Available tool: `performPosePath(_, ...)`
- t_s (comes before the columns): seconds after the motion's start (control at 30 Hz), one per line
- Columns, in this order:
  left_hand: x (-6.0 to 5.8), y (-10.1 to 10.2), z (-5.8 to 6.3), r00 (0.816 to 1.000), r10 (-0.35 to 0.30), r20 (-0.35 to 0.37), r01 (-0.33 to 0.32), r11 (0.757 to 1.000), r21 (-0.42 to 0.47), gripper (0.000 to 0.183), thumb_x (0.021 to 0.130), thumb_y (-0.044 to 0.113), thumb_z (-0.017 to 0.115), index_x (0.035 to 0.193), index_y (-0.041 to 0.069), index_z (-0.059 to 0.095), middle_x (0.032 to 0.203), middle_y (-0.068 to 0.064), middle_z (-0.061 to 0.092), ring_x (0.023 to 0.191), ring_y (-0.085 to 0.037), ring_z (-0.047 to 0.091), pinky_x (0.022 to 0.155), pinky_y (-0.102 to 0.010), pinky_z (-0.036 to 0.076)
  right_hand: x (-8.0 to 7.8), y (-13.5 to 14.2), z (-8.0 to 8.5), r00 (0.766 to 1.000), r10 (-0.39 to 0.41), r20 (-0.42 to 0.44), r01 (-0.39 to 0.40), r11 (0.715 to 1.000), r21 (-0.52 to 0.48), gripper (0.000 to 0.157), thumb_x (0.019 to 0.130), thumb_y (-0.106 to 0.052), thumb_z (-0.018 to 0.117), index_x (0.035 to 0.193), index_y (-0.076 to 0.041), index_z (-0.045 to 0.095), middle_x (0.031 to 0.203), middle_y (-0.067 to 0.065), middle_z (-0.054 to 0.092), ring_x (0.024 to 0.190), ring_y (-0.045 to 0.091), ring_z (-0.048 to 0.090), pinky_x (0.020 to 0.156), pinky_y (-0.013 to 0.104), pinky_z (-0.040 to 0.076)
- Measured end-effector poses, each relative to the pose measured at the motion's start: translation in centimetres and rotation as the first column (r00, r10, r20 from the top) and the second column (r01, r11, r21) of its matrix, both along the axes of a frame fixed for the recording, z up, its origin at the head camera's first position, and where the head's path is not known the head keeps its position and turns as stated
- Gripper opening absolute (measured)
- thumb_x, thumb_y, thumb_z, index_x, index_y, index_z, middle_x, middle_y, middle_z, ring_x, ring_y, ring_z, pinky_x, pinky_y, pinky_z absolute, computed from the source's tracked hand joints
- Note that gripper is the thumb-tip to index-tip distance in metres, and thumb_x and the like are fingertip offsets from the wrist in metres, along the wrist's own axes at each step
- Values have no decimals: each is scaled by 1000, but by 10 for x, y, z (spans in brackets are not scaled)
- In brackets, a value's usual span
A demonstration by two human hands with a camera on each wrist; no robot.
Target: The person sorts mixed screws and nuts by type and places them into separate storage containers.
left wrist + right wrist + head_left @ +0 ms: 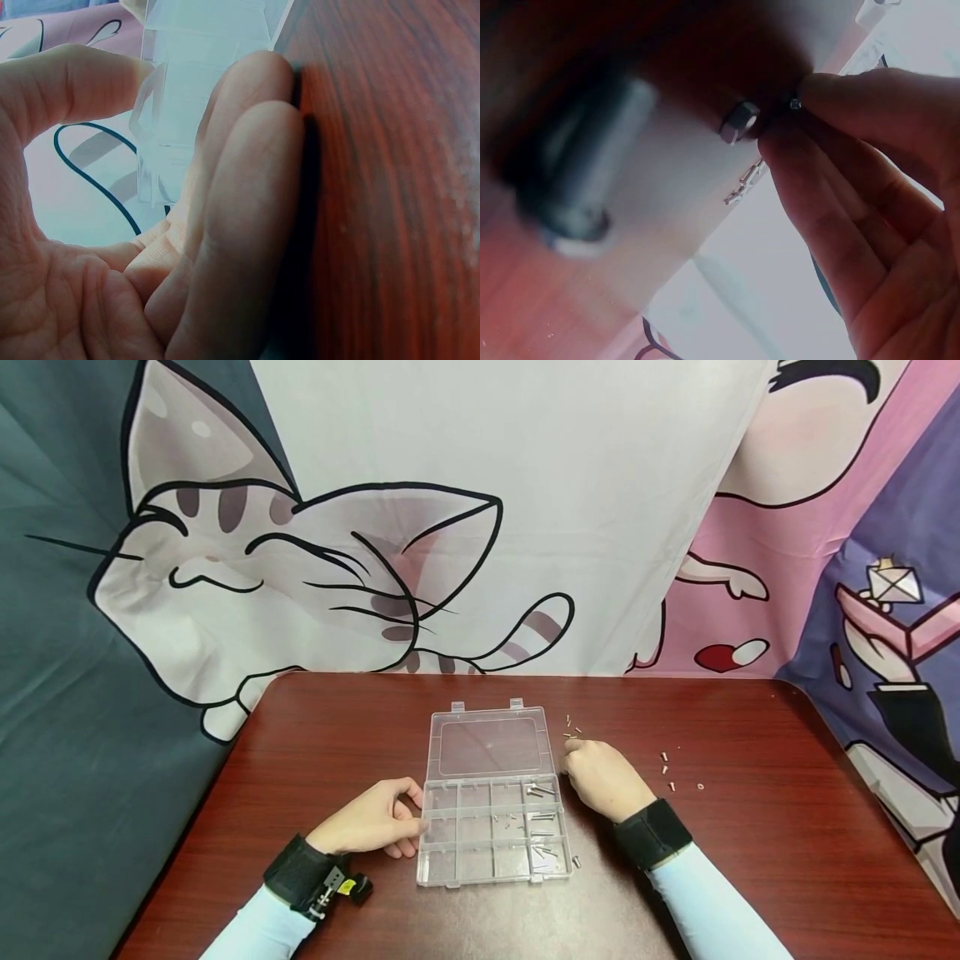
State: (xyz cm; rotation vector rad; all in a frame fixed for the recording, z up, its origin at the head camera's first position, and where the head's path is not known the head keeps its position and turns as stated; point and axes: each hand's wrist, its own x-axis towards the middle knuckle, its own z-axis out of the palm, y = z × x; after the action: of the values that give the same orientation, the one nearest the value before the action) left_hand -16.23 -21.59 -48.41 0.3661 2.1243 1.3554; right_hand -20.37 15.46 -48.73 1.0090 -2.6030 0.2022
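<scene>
A clear plastic compartment box [487, 747] lies on the table with its lid folded back. My left hand [367, 820] holds the box's left side, thumb at the wall and fingers along it; the left wrist view shows the clear wall [161, 97] between them. Several screws [540, 791] lie in the right-hand compartments, with tinier pieces in a middle one. Beside the lid's right edge, my right hand [606, 777] pinches a small metal screw [796, 104] between thumb and fingertip, mostly hidden by the fingers. Close to those fingertips is a hex-headed piece [740, 122].
Small brass-coloured screws [568, 722] lie beyond my right hand. More screws [664, 769] and a small ring [701, 787] are scattered to its right. One short bolt [576, 862] sits by the box's lower right corner. A printed curtain [600, 485] hangs behind the table [337, 727].
</scene>
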Motion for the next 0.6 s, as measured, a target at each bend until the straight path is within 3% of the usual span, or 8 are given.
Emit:
performPosePath(0.2,0,0,1,1000,0,-5,0,1000,-1,40,90,21,70,113,-4,48,72,-16,68,62,-30,68,55,-42,57,2,-2,1,999,-26,21,26,1000,-13,30,73,7,62,57,-19,57,68,0,54,60,23,59,59,41,51)
performPosePath(0.4,0,0,1,1000,2,-1,-2,1000,-4,41,90,22,70,113,-3,48,73,-17,68,62,-30,68,55,-42,57,3,-1,0,995,-75,59,76,997,-22,22,69,8,61,71,-14,58,73,4,58,65,28,63,59,45,52)
performPosePath(0.6,0,0,0,1000,-1,-7,0,1000,-11,40,90,22,69,113,-3,48,73,-16,68,62,-30,68,55,-43,57,4,-1,3,991,-95,94,100,993,-54,22,62,3,63,72,-15,54,76,0,52,62,23,59,55,37,49)
